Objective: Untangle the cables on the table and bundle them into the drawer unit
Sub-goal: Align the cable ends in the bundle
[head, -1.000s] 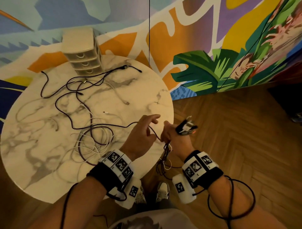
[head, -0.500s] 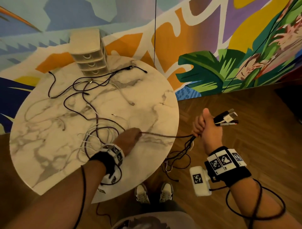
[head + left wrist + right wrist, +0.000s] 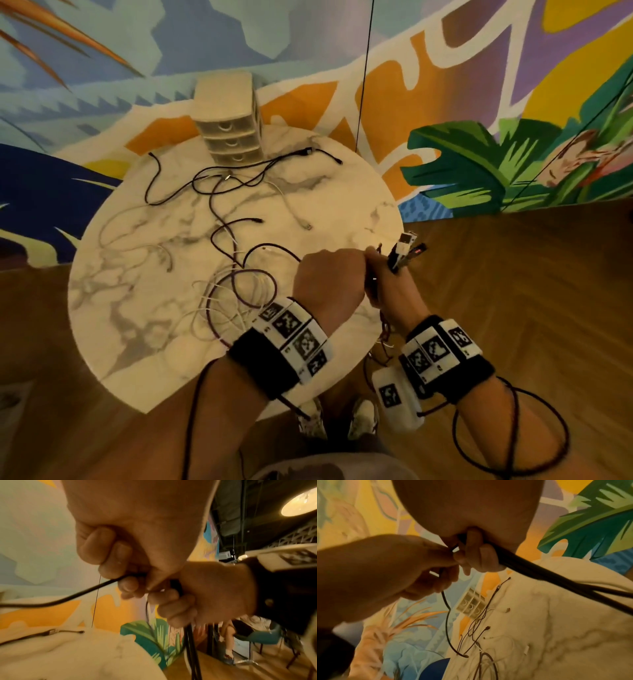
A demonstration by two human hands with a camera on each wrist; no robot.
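Observation:
Black and white cables (image 3: 236, 291) lie tangled on the round marble table (image 3: 144, 342). A beige three-drawer unit (image 3: 227, 123) stands at the table's far edge, all drawers closed. At the near right edge of the table my right hand (image 3: 385, 287) grips a bundle of gathered cables (image 3: 539, 574). Their plugs (image 3: 406, 248) stick up above the fist, and the rest hangs down (image 3: 192, 649) beside the table. My left hand (image 3: 329, 277) touches the right one and pinches a black cable (image 3: 77, 595) that runs back to the tangle.
A painted mural wall (image 3: 479, 102) rises right behind the table. Wood floor (image 3: 513, 308) spreads out on the right. My shoes (image 3: 342, 421) are under the table's near edge. A seated person (image 3: 229, 642) shows far off in the left wrist view.
My left hand has come back from the middle of the table to the right hand, bringing the black cable. The right hand has swung in from the right to the table edge.

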